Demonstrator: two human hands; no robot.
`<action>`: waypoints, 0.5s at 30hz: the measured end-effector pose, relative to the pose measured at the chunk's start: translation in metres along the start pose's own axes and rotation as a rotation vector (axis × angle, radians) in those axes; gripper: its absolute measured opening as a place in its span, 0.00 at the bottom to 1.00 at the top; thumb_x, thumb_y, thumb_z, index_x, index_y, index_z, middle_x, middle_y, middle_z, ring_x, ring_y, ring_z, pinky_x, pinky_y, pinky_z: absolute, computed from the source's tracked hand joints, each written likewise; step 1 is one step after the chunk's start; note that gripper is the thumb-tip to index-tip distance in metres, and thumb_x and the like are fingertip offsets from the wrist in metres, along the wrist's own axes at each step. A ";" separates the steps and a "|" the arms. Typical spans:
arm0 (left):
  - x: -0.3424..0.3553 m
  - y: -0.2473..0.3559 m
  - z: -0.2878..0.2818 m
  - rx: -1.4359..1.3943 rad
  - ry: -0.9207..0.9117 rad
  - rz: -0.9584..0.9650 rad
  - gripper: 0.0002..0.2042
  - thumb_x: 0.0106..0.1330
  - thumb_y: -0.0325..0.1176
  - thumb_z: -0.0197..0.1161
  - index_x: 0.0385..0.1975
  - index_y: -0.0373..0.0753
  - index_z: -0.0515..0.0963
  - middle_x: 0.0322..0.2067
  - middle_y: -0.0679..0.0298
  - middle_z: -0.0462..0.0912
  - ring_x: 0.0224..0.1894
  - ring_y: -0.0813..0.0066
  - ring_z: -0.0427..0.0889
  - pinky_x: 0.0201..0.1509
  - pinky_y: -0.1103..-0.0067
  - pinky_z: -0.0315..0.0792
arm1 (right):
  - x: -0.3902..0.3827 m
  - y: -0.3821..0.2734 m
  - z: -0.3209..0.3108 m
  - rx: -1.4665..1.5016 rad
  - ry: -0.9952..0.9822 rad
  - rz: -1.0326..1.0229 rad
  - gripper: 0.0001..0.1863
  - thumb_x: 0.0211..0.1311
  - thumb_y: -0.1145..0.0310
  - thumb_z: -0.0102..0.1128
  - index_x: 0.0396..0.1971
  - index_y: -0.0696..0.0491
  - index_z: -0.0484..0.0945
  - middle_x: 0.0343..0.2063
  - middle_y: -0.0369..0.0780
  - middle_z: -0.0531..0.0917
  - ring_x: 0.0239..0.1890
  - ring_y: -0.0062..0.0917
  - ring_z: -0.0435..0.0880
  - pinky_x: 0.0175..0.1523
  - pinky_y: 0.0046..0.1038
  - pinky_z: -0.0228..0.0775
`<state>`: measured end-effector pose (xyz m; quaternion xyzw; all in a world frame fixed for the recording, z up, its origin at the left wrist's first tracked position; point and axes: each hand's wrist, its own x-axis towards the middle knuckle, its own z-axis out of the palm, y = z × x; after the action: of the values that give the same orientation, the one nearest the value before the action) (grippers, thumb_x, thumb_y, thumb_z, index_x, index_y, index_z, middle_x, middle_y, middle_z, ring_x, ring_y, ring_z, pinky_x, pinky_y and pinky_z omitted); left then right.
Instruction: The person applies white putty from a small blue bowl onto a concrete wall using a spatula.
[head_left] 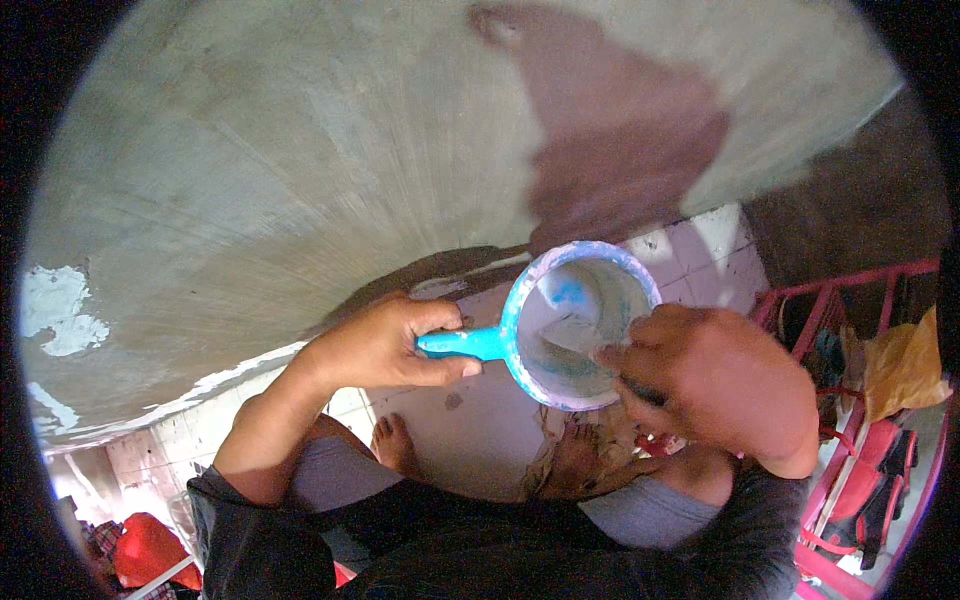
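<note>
My left hand [410,340] is closed around the handle of a blue plastic dipper [582,252], holding it over my bent legs. The dipper's rim is smeared pale, and a whitish residue with a blue spot [568,294] shows inside. My right hand [705,385] is at the dipper's right side, fingers curled around a flat scraper-like tool with a dark grip [640,392] and a pale blade [578,335] angled into the dipper; its exact shape is hard to make out.
A grey plastered wall [280,180] with white patches [62,310] and a dark reddish shape [620,140] rises ahead. Tiled floor [170,420] and my bare feet [395,445] are below. A pink metal rack [900,270] with a tan bag [900,370] stands right; red items [145,550] lie lower left.
</note>
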<state>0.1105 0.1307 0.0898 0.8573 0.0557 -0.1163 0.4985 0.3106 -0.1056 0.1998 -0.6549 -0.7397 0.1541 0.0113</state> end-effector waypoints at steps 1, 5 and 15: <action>0.001 0.000 0.001 0.002 -0.001 0.012 0.16 0.58 0.45 0.71 0.30 0.39 0.75 0.21 0.69 0.71 0.27 0.81 0.69 0.29 0.79 0.65 | 0.000 0.011 -0.004 0.090 0.012 0.034 0.13 0.53 0.67 0.62 0.37 0.58 0.82 0.28 0.40 0.82 0.31 0.32 0.82 0.36 0.35 0.76; 0.002 0.001 0.001 -0.051 -0.018 -0.013 0.17 0.60 0.47 0.70 0.29 0.39 0.74 0.22 0.69 0.71 0.27 0.80 0.68 0.30 0.78 0.65 | 0.001 0.064 -0.019 0.495 0.173 0.030 0.11 0.53 0.68 0.63 0.33 0.59 0.84 0.24 0.43 0.84 0.24 0.26 0.82 0.31 0.30 0.74; 0.002 -0.009 0.007 0.008 -0.019 0.014 0.18 0.60 0.48 0.69 0.30 0.38 0.76 0.23 0.65 0.75 0.28 0.78 0.72 0.32 0.76 0.68 | -0.042 0.147 -0.023 1.239 0.360 0.397 0.19 0.46 0.62 0.63 0.28 0.67 0.82 0.10 0.42 0.77 0.06 0.19 0.69 0.08 0.19 0.55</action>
<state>0.1091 0.1291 0.0785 0.8584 0.0444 -0.1214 0.4965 0.4635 -0.1274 0.1932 -0.6666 -0.3669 0.4374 0.4792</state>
